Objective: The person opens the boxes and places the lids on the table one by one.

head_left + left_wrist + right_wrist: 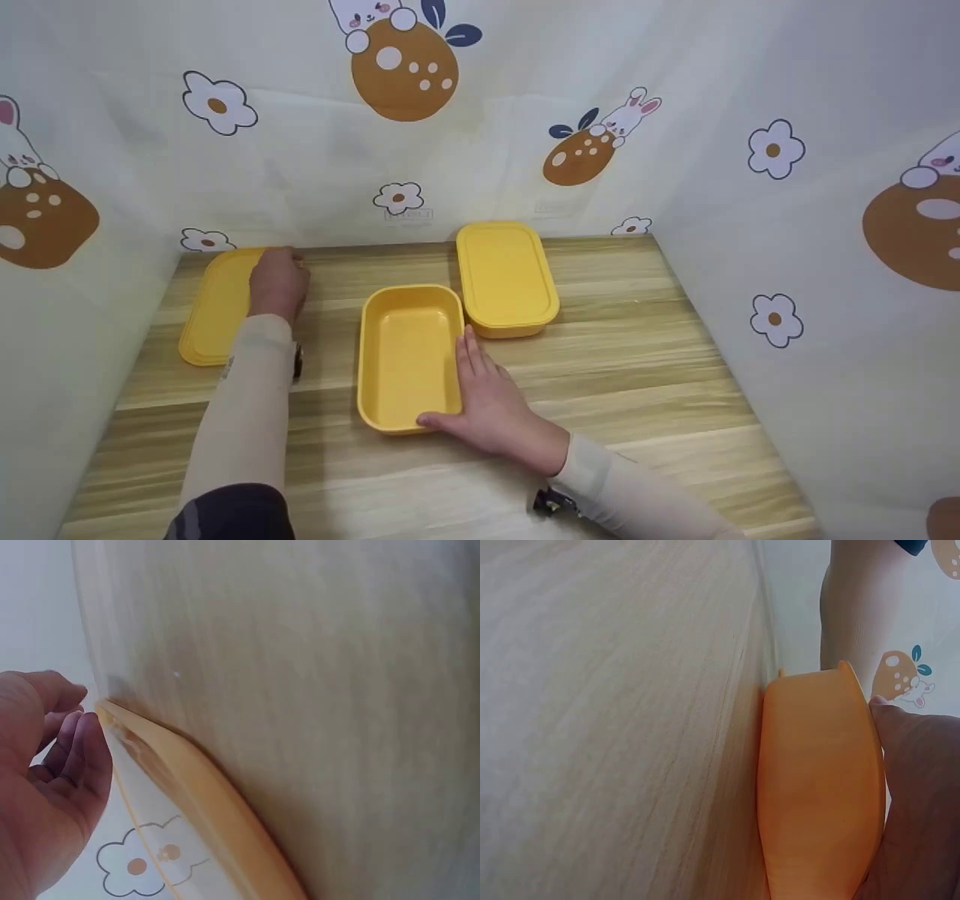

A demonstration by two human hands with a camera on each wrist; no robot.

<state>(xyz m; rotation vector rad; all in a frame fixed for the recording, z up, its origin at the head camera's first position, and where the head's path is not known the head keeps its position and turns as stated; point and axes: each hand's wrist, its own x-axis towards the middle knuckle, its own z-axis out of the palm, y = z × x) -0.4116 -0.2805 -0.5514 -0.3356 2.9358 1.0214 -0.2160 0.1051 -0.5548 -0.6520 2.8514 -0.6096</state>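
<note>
In the head view, a yellow rectangular lid [214, 315] lies flat at the far left of the table. My left hand [279, 285] is at its far right edge with bent fingers; in the left wrist view, the thumb and fingertips meet right at the corner of the lid [232, 817]. An uncovered, empty yellow food container [409, 367] stands upright at mid-table. Along its right side my right hand [495, 405] lies with straight fingers, the thumb spread over the near rim. The right wrist view shows the container's outer wall [817, 780] beside that hand.
Behind and to the right of the uncovered container stands a second yellow container with its lid on [506, 274], close beside it. Patterned cloth walls [300, 172] with rabbits and flowers enclose the wood-grain table [637, 360] at the back and both sides.
</note>
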